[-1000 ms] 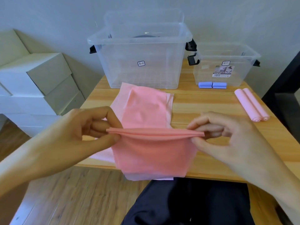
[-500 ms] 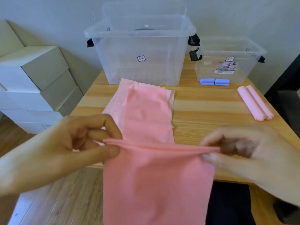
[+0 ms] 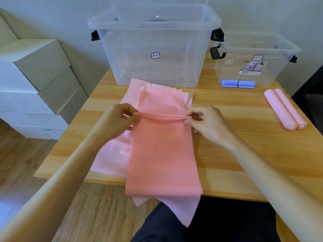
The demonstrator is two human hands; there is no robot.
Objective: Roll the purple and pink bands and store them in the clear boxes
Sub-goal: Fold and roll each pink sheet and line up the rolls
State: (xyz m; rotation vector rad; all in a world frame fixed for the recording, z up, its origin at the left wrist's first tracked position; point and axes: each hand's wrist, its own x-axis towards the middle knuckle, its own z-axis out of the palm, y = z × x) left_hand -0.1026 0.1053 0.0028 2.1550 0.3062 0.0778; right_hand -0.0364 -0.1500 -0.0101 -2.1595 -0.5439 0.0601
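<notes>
A salmon-pink band [image 3: 162, 154] lies lengthwise on the wooden table [image 3: 244, 154], its near end hanging over the front edge. Its far end is turned into a thin roll. My left hand [image 3: 120, 123] pinches the left end of that roll and my right hand [image 3: 204, 121] pinches the right end. Paler pink bands [image 3: 111, 154] lie flat underneath. Two rolled pale pink bands [image 3: 284, 109] rest at the right. Two rolled purple bands [image 3: 238, 84] sit in front of the small clear box [image 3: 257, 56]. The large clear box [image 3: 153, 46] stands at the back.
White cardboard boxes [image 3: 35, 84] are stacked on the floor to the left of the table. A grey wall rises behind the clear boxes. My dark-clothed lap [image 3: 209, 222] is at the table's front edge.
Both hands have moved forward and down, laying the pink band onto the table with its rolled edge farther from me. The view now sits higher over the table.
</notes>
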